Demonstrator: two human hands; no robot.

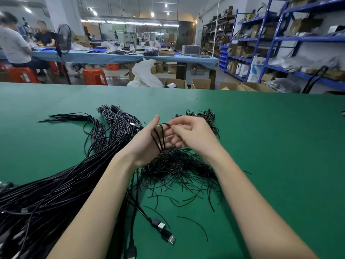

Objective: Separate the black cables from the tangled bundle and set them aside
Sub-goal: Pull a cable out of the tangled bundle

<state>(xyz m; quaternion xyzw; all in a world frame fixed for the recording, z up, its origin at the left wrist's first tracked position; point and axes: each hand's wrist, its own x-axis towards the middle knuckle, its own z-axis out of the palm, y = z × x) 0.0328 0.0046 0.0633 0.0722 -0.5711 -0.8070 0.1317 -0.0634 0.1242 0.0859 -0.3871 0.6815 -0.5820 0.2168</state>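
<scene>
A big bundle of long black cables [56, 186] lies across the left of the green table [270, 146]. In the middle, under my hands, sits a tangled heap of thin black wires [179, 169]. My left hand [147, 144] is raised palm up with a few black cable strands [158, 137] looped over its fingers. My right hand [190, 135] pinches those strands at the fingertips of the left hand. Two USB plugs [164, 230] lie near the front edge between my forearms.
A small clump of black connector ends [203, 114] lies beyond my right hand. Past the table's far edge stand cardboard boxes [201, 84], orange stools [94, 76], a blue work table with seated people [16, 47], and blue shelving [280, 43] at the right.
</scene>
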